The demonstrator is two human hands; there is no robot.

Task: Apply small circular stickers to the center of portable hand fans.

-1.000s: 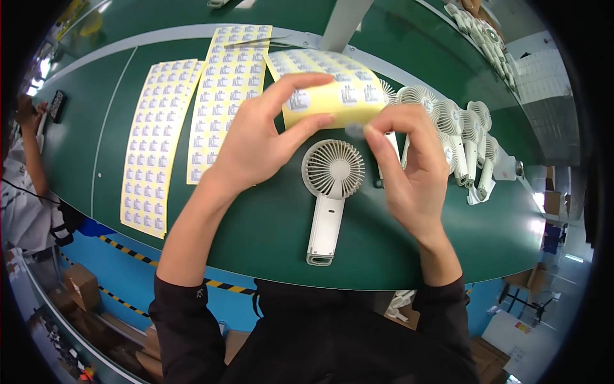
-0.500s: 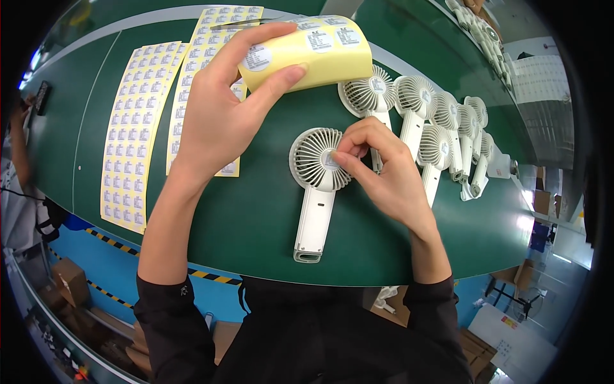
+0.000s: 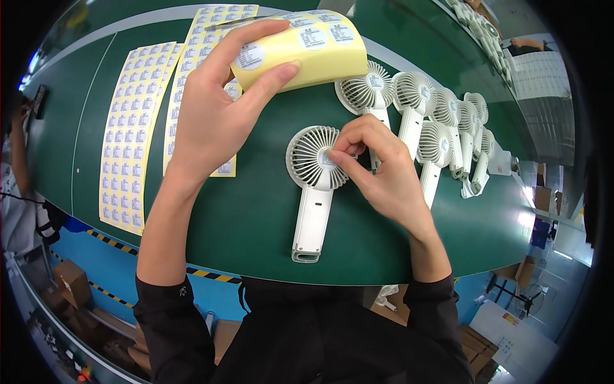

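Note:
My left hand (image 3: 220, 118) holds a curled yellow sheet of stickers (image 3: 326, 61) above the table, thumb on the near side and fingers behind. Round white printed stickers show along its bend. Below it lies a white handheld fan (image 3: 313, 217), its round grille away from me and its handle toward me. A round sticker (image 3: 326, 160) lies at the centre of that grille. My right hand (image 3: 387, 163) is closed in a pinch at the sticker's right edge, thumb and fingertip on it. Whether that edge is fully flat is hidden by the fingers.
Several white fans (image 3: 435, 144) with stickers at their hubs lie in a group to the right. Flat sticker sheets (image 3: 125, 147) are spread at the left, with tweezers (image 3: 240, 23) lying on one. The green table (image 3: 256, 249) ends just before my body.
Both hands keep almost the same pose. The whole view has shifted slightly, and the right fingertips are still at the sticker on the fan's hub.

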